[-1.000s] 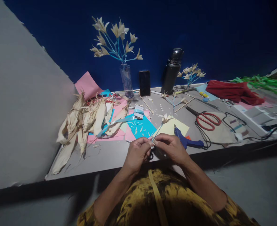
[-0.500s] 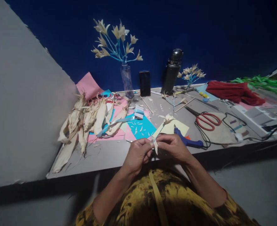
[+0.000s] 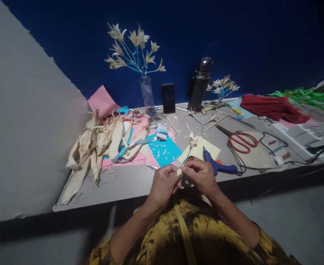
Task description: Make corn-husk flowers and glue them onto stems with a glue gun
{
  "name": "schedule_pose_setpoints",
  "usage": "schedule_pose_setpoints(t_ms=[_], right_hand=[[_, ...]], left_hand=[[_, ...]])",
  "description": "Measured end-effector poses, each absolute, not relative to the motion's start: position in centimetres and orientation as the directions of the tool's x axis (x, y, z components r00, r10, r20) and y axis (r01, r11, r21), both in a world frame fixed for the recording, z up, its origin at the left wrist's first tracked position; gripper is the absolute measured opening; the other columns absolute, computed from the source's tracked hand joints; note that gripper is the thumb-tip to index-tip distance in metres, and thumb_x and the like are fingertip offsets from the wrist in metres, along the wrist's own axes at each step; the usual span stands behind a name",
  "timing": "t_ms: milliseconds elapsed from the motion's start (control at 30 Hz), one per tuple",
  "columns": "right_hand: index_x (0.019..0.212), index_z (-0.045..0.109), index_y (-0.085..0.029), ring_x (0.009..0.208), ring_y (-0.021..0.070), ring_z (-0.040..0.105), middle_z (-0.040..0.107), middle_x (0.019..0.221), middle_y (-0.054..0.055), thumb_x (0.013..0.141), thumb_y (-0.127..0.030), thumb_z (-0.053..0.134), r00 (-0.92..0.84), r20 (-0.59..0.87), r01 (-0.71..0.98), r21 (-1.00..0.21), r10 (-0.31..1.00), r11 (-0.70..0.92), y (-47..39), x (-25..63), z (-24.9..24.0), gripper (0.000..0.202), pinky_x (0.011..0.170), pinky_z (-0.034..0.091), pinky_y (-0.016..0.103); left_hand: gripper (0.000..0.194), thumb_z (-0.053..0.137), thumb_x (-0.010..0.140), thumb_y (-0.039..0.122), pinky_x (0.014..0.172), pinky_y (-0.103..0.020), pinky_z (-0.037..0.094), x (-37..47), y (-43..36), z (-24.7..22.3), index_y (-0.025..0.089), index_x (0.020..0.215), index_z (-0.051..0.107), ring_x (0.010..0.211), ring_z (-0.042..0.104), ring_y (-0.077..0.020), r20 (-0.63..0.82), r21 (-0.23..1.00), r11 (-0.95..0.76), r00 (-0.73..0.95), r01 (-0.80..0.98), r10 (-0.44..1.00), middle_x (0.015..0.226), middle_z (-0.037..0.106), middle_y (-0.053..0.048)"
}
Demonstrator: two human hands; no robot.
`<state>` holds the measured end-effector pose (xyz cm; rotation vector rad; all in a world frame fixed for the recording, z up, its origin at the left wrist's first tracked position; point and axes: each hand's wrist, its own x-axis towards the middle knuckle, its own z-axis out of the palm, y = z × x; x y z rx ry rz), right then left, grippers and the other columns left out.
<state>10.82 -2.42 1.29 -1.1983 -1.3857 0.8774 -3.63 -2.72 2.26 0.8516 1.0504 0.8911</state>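
At the near edge of the worktop (image 3: 134, 180), I have both hands close together, fingertips almost meeting over a small pale petal (image 3: 179, 172). The left hand (image 3: 164, 184) has a narrow grip, thumb and forefinger pinched on the petal's left side. The right hand (image 3: 202, 179) is pinched just as tight, and the stemmed flower (image 3: 188, 153) rises from its fingers; exactly how the stem sits inside that grip I can't tell, since knuckles cover it. What I'm reading most closely is the stem's long axis: it runs from the fingertips away from me, slanting a little to the right, with the bloom at the far end in front of the yellow paper (image 3: 210, 149). So the right hand is nearer the stem, and the petal lies by its lower end, between both thumbs. The blue glue gun (image 3: 217, 164) rests just beyond the right hand.
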Motion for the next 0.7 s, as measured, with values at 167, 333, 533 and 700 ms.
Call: schedule_pose_setpoints(t_ms=[167,333,533,700], right_hand=[[0.059,0.061,-0.020,0.063,0.0152,0.054,0.057,0.062,0.001,0.081,-0.027,0.064,0.116,0.280,0.163,-0.952,0.953,0.260,-2.76,10.24,0.89,0.024,0.060,0.044,0.027],[0.061,0.062,-0.020,0.061,0.0141,0.053,0.055,0.063,-0.001,0.082,-0.026,0.063,0.150,0.248,0.124,-0.965,0.957,0.231,-2.93,10.05,0.54,0.023,0.060,0.043,0.027],[0.059,0.062,-0.019,0.060,0.0134,0.054,0.055,0.061,-0.001,0.082,-0.025,0.065,0.147,0.222,0.070,-0.974,0.964,0.213,-3.00,10.14,0.46,0.024,0.061,0.044,0.026],[0.060,0.065,-0.019,0.059,0.0128,0.054,0.056,0.060,-0.002,0.081,-0.024,0.066,0.166,0.236,0.038,-0.972,0.958,0.232,-2.83,10.07,0.50,0.022,0.060,0.043,0.026]], left_hand=[[0.036,0.077,0.069,0.043,0.036,-0.018,0.018,-3.51,-2.84,2.08,0.016,0.061,0.055,0.032,0.033,-0.0034,-0.347,0.903,0.392,0.237,-0.177,0.907,0.043,0.053,0.004],[0.035,0.076,0.072,0.042,0.035,-0.018,0.017,-3.39,-2.66,1.69,0.016,0.063,0.055,0.031,0.034,-0.0031,-0.345,0.898,0.397,0.256,-0.188,0.903,0.045,0.055,0.004],[0.025,0.072,0.077,0.035,0.034,-0.016,0.020,-3.61,-2.85,1.30,0.015,0.072,0.058,0.032,0.035,-0.0028,-0.331,0.830,0.447,0.352,-0.332,0.876,0.051,0.058,0.003],[0.025,0.069,0.079,0.037,0.035,-0.016,0.024,-4.38,-3.18,1.64,0.013,0.079,0.062,0.037,0.041,-0.0036,-0.246,0.866,0.384,0.397,-0.319,0.884,0.063,0.065,-0.001]])
